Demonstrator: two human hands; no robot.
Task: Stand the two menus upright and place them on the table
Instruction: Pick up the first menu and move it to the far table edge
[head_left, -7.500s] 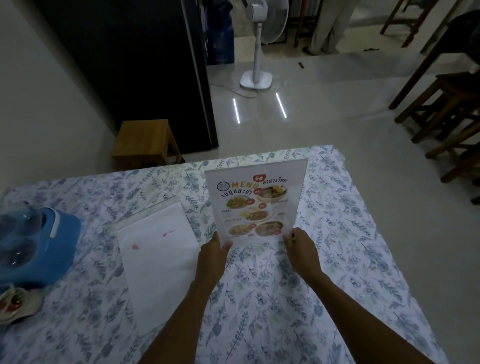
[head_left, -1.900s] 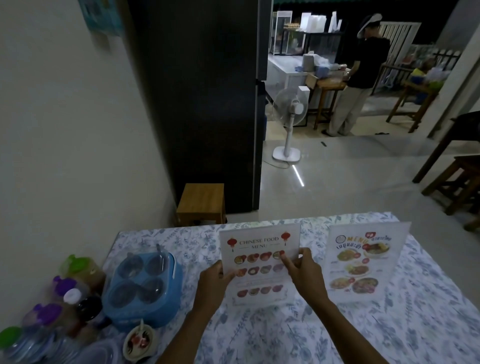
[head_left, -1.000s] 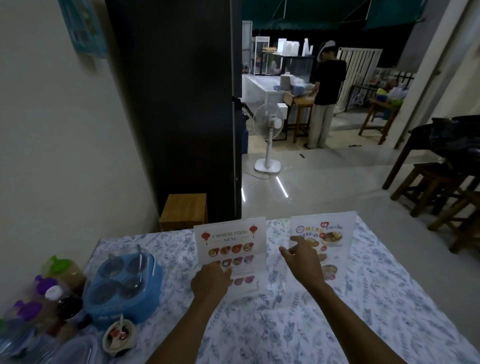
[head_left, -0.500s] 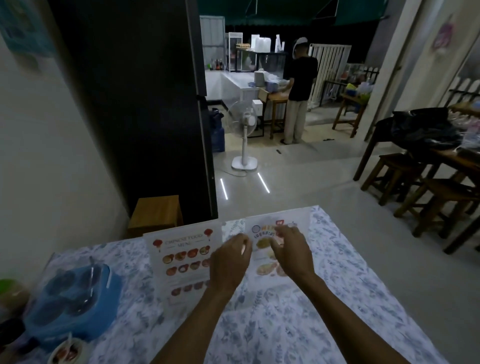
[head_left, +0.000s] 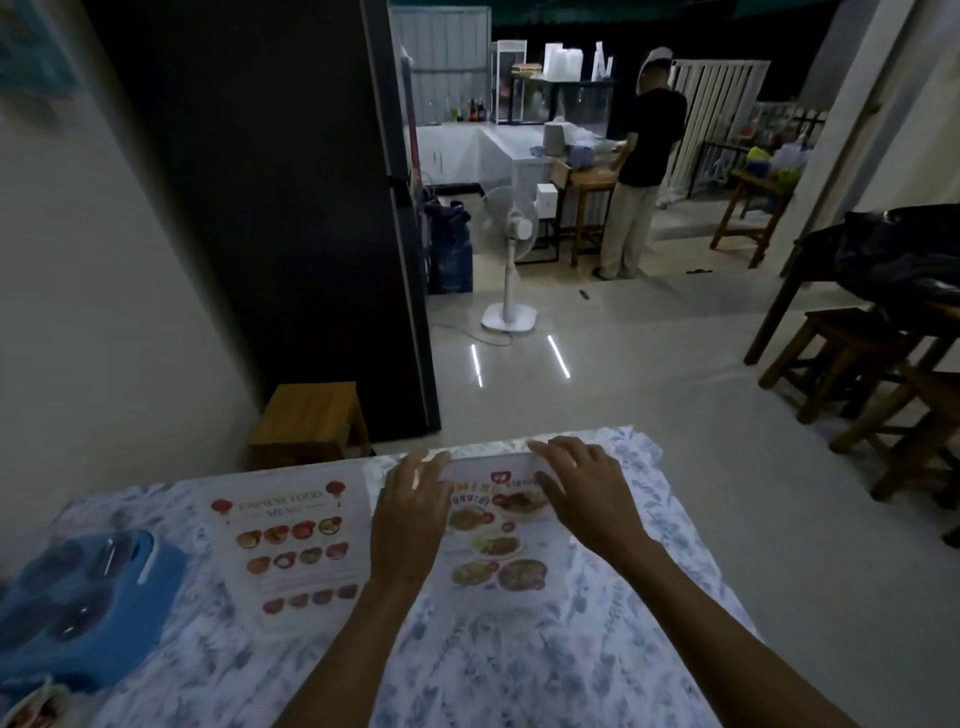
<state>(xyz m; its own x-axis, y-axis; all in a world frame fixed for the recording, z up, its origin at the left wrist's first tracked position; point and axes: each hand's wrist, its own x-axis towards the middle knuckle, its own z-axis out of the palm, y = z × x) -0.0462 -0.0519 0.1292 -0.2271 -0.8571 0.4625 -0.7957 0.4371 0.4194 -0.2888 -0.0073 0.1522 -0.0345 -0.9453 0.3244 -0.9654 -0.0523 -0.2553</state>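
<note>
Two menus stand upright side by side on the floral tablecloth (head_left: 519, 670). The Chinese food menu (head_left: 291, 545) is on the left, with no hand on it. The Thai menu (head_left: 493, 535) is to its right, close to the table's far edge. My left hand (head_left: 410, 525) covers the Thai menu's upper left corner, with its fingers over the top edge. My right hand (head_left: 582, 493) grips the upper right corner, its fingers curled over the top. Parts of that menu are hidden behind both hands.
A blue condiment holder (head_left: 78, 587) and a small bowl (head_left: 31, 712) sit at the table's left. Beyond the far edge are a wooden stool (head_left: 311, 421), a dark cabinet (head_left: 285, 208) and a standing fan (head_left: 509, 234). A person (head_left: 639, 182) stands far back; wooden stools (head_left: 857, 364) at right.
My left hand left the Chinese food menu, which stays standing. Both hands have moved onto the Thai menu and slid up to its top corners.
</note>
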